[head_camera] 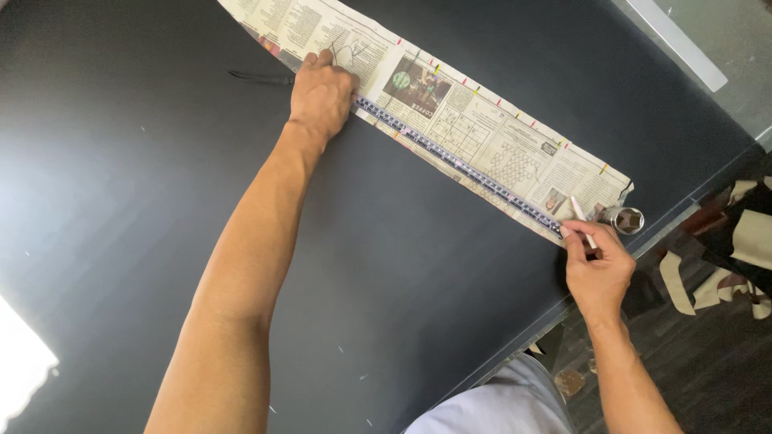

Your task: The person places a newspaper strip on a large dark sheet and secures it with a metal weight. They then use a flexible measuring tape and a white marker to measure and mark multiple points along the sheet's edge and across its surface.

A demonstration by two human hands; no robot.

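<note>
folded newspaper strip [450,120] laid diagonally across a dark table top [161,201], seen from above. a measuring tape [458,165] runs along the strip's near long edge, stretched between the two hands so that it lies straight and flat against the paper.

left hand [322,92]: fingers curled loosely down, knuckles up, pressing on the far end of the tape and on the paper beneath it; it grips nothing but serves as an anchor, which seems to keep both tape and strip from sliding. just beyond this hand, on the bare table, lies a thin dark object [257,77], too small to identify.

right hand [597,269]: fingers closed in a writing grip around a slim white pencil or chalk stick [581,217], the thumb and forefinger also resting at the near end of the tape. the tip of the stick meets the paper beside the tape's end, the tape apparently acting as a guide for placing a mark.

a small round metal-rimmed object [626,219] sits just beyond the right hand at the strip's corner, possibly the tape's case or a weight; which cannot be told. small coloured marks line the strip's far edge. patterned cloth [740,249] lies on the floor to the right of the right hand, off the table.
</note>
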